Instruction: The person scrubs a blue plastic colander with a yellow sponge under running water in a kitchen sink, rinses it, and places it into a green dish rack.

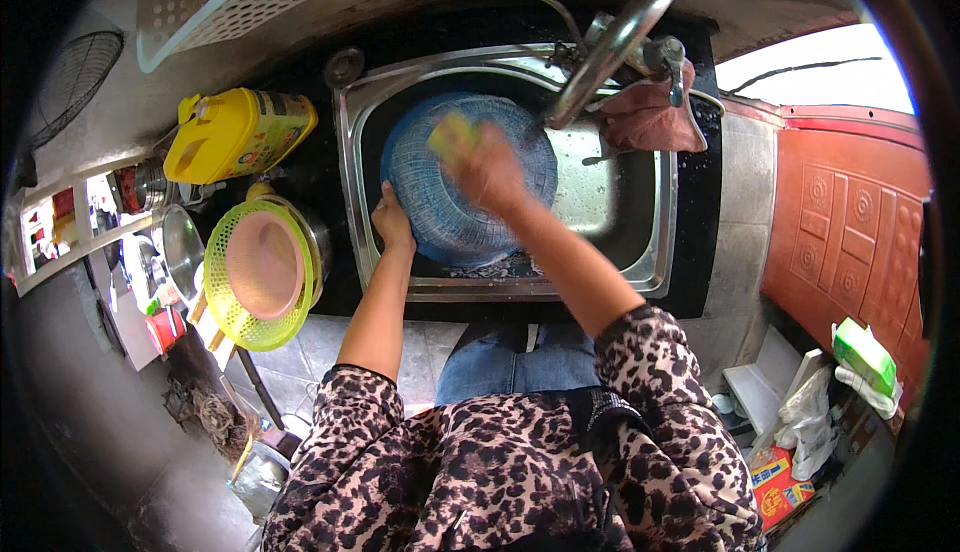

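A round blue plastic basket point(450, 226) with a woven-look pattern lies in the stainless steel sink point(664, 214), apparently bottom up. Its left edge is in the grip of my left hand point(394, 220), the thumb lying against its side and the other fingers mostly hidden. Over the basket's upper middle, my right hand point(489, 169) holds a yellow-green sponge point(451, 137) against the surface. Motion blur softens both the right hand and the sponge. The metal faucet point(611, 53) reaches over the sink just right of the basket.
A reddish cloth point(651, 113) hangs by the faucet. On the counter's left stand a yellow jug point(236, 136) and a lime-green colander point(217, 312) with a pink basket point(266, 263) inside. A white perforated basket point(262, 8) hangs above. To the right is a red door point(847, 207).
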### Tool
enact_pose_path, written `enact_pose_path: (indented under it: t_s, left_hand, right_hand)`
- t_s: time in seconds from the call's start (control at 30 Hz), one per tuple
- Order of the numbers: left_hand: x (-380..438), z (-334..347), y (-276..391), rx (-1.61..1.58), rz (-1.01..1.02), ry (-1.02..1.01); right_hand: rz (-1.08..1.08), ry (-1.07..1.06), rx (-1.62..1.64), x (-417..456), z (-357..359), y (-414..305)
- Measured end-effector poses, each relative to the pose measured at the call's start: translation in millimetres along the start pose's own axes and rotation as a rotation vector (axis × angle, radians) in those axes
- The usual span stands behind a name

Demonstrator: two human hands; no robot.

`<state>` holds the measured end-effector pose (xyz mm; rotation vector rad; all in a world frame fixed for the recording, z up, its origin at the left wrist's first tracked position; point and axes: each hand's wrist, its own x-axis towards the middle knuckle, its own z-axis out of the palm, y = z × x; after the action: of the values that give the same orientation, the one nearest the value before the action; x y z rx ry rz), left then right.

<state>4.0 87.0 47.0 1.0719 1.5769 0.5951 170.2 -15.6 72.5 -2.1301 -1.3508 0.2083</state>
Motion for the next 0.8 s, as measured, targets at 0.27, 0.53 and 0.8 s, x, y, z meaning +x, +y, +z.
enact_pose_path:
  t_s: [0.27,0.53,0.8]
  left_hand:
    - [35.2,-17.8,-40.1,0.212,0.03,0.067]
    - [22.2,4.3,-26.9,0.034,0.02,0.071]
    - [57.3,-23.4,-60.8,0.186,0.188,-0.043]
  right_hand:
    - [0.452,-0.266,0.056,-55.6,-32.3,-26.2]
    - [0.089,0.26,-0.285,4.8,-6.7,68.2]
    - [0.132,-0.212,0.128,10.7,-14.1,-65.4]
